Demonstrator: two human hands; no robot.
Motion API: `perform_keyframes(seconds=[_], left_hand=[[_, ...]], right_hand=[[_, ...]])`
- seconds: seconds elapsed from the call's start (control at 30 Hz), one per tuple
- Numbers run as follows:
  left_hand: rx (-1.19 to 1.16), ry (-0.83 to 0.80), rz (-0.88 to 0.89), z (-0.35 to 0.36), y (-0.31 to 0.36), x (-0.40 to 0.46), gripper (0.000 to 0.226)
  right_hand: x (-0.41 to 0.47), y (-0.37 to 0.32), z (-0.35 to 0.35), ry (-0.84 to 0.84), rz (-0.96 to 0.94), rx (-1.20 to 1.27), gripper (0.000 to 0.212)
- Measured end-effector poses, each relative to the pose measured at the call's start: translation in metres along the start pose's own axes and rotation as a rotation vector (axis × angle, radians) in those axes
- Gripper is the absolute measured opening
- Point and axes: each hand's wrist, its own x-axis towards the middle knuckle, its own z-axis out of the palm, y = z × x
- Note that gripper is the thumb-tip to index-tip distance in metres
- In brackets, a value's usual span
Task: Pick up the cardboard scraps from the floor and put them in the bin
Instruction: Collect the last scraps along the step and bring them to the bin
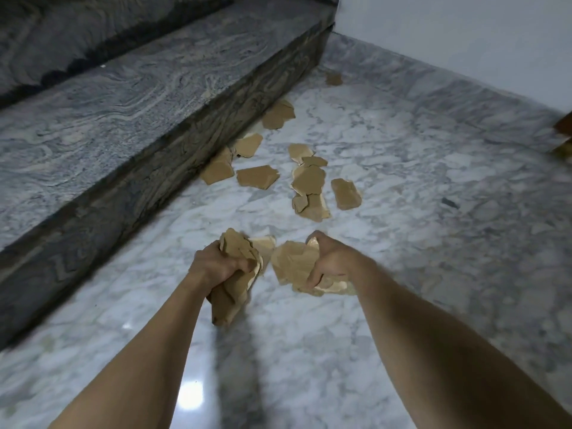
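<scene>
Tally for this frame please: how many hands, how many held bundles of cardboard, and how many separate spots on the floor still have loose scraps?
Hands: 2, the left hand and the right hand
Held cardboard bundles: 2, the left bundle and the right bundle
Floor spots with loose scraps: roughly 8, from the farthest scrap to the nearest scrap
Total: roughly 12

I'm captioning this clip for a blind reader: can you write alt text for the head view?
Both hands grip bunches of torn cardboard scraps, the left hand one bunch and the right hand another, above a white marble floor. More scraps lie scattered ahead, some along the foot of a dark stone step. No bin is in view.
</scene>
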Motion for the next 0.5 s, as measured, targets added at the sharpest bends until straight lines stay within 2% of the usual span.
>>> perform_keyframes(seconds=[0.1,0.17,0.33,0.4,0.47,0.5], left_hand=[[-0.015,0.102,0.017,-0.003,-0.01,-0.006,0.073],[-0.081,0.125,0.053,-0.004,-0.012,-0.007,0.074],[-0.188,0.092,0.109,-0.009,-0.018,-0.006,0.058],[-0.224,0.077,0.121,-0.012,-0.022,-0.008,0.054],[-0.234,0.055,0.118,-0.014,-0.025,-0.01,0.044],[-0.231,0.033,0.107,-0.015,-0.025,-0.012,0.038]], right_hand=[[0.002,0.0,0.011,0.123,-0.014,-0.102,0.104],[-0.001,-0.002,0.011,0.159,-0.021,-0.155,0.094],[-0.003,0.0,-0.01,0.181,-0.04,0.058,0.091],[-0.007,-0.001,-0.023,0.222,-0.046,0.197,0.075],[-0.015,-0.009,-0.033,0.226,-0.045,0.307,0.048],[-0.017,-0.014,-0.035,0.233,-0.047,0.345,0.043]])
